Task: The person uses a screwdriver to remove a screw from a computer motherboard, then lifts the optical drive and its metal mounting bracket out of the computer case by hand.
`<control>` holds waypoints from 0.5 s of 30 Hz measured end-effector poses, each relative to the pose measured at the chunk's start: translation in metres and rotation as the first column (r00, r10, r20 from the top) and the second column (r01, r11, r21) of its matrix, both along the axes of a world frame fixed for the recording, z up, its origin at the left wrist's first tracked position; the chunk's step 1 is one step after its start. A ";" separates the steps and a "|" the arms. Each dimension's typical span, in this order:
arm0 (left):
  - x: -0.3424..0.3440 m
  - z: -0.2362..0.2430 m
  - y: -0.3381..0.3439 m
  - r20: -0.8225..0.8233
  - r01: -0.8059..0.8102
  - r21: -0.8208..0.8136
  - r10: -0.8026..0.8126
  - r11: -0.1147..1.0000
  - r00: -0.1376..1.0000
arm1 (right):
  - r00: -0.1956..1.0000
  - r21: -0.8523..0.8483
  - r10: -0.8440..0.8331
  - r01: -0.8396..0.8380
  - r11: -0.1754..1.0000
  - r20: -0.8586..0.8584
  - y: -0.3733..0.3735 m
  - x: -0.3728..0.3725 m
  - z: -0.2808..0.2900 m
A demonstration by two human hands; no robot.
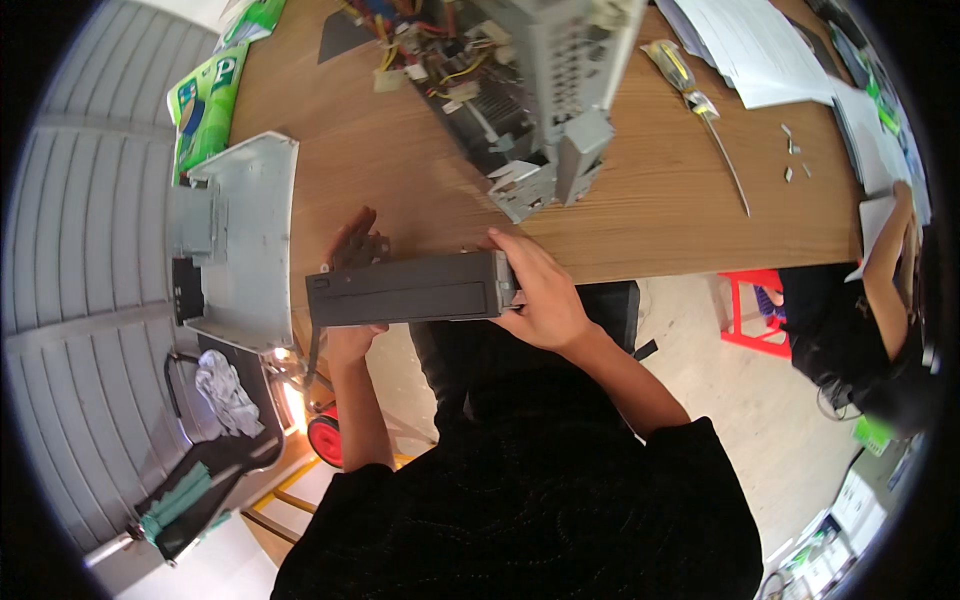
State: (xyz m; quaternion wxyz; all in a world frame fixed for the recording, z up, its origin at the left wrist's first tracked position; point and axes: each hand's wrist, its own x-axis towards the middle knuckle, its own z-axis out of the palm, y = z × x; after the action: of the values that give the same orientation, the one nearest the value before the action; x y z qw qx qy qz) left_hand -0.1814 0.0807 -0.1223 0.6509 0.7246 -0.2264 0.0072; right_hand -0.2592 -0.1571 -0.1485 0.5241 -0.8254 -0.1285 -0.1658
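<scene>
An optical disc drive (400, 289) with a dark grey front hangs level between my hands, near the front edge of the wooden table (380, 140). My right hand (548, 300) grips its right end, where a bit of bare metal shows. At the left end, my left hand (350, 342) holds it from behind and below; the drive hides most of the palm, and some fingers stick up past its far side. Beyond the drive stands an opened computer case (560, 75), with loose cables (470, 60) and metal brackets showing.
A metal case cover (250, 240) lies at the left, beside a green packet (210, 105). To the right are a long screwdriver (705, 115), small white bits (789, 172) and papers (755, 50). Another person (850, 320) sits at far right, near a red stool (735, 315).
</scene>
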 end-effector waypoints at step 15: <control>-0.014 -0.022 -0.004 0.004 -0.079 -0.087 0.080 0.993 0.997 | 0.996 0.106 0.016 -0.007 0.994 -0.084 0.008 -0.004 -0.028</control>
State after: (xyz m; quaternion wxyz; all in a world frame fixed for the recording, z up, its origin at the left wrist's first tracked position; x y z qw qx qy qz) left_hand -0.1959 0.0768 -0.1444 0.6803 0.7039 -0.1991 0.0457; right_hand -0.2634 -0.1487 -0.1762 0.5729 -0.8021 -0.1022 -0.1341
